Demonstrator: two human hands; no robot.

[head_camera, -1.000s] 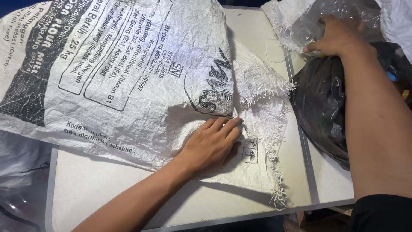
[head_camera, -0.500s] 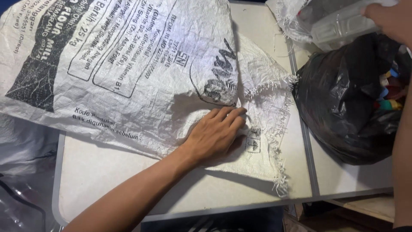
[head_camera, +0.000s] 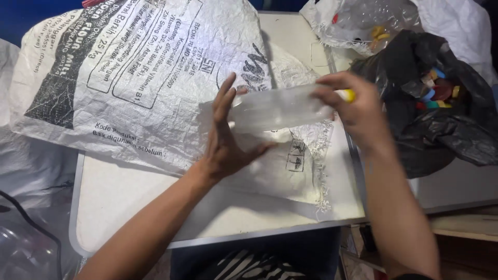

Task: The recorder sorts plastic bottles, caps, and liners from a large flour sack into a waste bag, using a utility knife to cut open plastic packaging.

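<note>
Head view: clear bottle (head_camera: pixel 282 108) lay sideways in the air above a white sack (head_camera: pixel 135 78) on the table (head_camera: pixel 124 197). Right hand (head_camera: pixel 358 111) was curled round the yellow cap (head_camera: pixel 347 95); left hand (head_camera: pixel 228 140), fingers spread wide, braced the base. Advice: grip the body firmly, twist the cap squarely. Black bag (head_camera: pixel 441 119) of caps lay near.

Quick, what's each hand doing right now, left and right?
Left hand: open, palm flat against the base end of the clear plastic bottle.
Right hand: closed around the bottle's yellow-capped end.
</note>
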